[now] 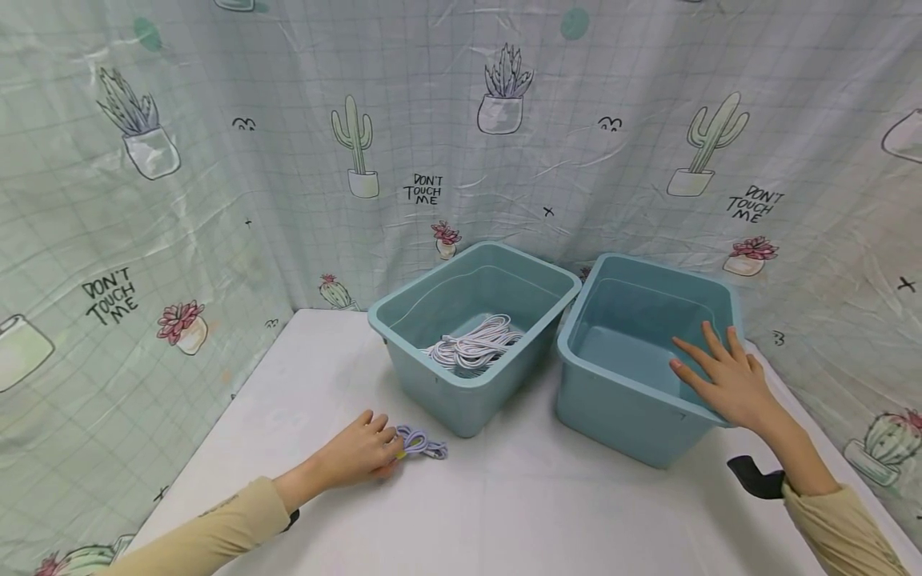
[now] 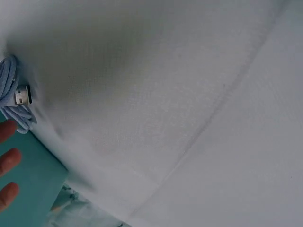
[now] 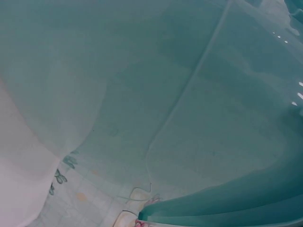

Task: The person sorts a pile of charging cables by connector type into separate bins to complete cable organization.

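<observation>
On the white table, a coiled lavender USB cable (image 1: 425,445) with a yellow band lies just in front of the left bin. My left hand (image 1: 353,452) pinches its near end between thumb and index finger, though the contact is partly hidden. In the left wrist view, the cable's metal plug (image 2: 22,95) shows beside several loosely spread fingertips (image 2: 9,161). My right hand (image 1: 727,384) reaches over the near right rim of the right teal bin (image 1: 619,408), fingers spread and holding nothing. That bin's inside is bare where it shows.
The left teal bin (image 1: 439,392) holds a bundle of white cables (image 1: 479,344). Both bins stand close together toward the back of the table (image 1: 504,512). Behind and beside them hangs a cactus-print curtain (image 1: 425,112).
</observation>
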Demonstrator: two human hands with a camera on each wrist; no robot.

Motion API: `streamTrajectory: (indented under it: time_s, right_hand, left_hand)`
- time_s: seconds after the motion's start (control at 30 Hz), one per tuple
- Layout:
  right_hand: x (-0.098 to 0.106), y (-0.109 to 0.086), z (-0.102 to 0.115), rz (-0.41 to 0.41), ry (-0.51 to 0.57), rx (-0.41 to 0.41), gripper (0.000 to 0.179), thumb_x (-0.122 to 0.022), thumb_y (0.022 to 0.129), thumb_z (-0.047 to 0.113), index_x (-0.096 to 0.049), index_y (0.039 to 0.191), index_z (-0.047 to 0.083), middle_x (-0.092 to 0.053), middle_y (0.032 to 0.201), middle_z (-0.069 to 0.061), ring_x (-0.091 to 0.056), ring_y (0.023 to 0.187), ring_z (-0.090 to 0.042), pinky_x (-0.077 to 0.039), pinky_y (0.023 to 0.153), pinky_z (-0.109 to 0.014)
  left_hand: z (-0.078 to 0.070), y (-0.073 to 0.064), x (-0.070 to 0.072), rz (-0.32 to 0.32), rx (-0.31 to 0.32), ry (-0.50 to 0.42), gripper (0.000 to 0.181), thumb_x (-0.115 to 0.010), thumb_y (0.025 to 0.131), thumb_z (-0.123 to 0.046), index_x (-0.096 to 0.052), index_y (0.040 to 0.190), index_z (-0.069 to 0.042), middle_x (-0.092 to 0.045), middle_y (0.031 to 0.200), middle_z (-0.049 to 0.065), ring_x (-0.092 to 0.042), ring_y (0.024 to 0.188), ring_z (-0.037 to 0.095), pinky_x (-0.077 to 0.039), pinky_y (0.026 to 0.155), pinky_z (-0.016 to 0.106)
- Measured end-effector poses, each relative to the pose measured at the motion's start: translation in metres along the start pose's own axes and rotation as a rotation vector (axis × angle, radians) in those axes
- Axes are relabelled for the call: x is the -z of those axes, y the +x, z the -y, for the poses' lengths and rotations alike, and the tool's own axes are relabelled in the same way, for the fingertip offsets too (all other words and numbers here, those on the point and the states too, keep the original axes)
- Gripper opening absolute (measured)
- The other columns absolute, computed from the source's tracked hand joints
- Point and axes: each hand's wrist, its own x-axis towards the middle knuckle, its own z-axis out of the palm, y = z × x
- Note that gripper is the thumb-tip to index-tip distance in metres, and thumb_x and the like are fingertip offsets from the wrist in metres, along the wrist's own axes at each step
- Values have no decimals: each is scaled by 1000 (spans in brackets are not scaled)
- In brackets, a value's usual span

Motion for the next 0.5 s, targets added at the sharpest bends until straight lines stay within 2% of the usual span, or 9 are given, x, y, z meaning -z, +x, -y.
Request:
streamTrajectory:
  time_s: [0.13,0.23,0.37,0.5]
  right_hand:
    - [0,0,0,-2,1,4,62,-34,92,47,-34,135,3,-1,144,-31,14,128,-52,-7,85,-75]
    - [0,0,0,-3,3,5,62,-35,92,47,-34,135,3,-1,144,-30,14,129,-52,-7,85,-75]
    - [0,0,0,-6,1,3,61,-35,92,46,-34,135,3,-1,144,-31,14,128,-52,-7,85,-75]
    - [0,-1,0,-14,1,7,61,-35,92,46,-34,135,3,-2,144,-31,13,129,-52,-8,84,-75]
  left_hand:
    - [-5,-1,-4,14,48,9,31,-65,73,-42,-55,82,-14,-58,72,-4,-44,65,15,-32,60,29]
    - [-9,0,-5,46,97,-5,35,-66,73,-37,-58,95,-11,-61,79,-3,-48,69,16,-36,61,31]
    - [-15,4,-4,153,152,-66,49,-63,77,-30,-51,120,-9,-61,97,0,-52,82,18,-40,64,33]
    - [-20,10,-1,262,167,-125,50,-62,81,-27,-46,126,-12,-56,107,2,-53,94,19,-45,67,32]
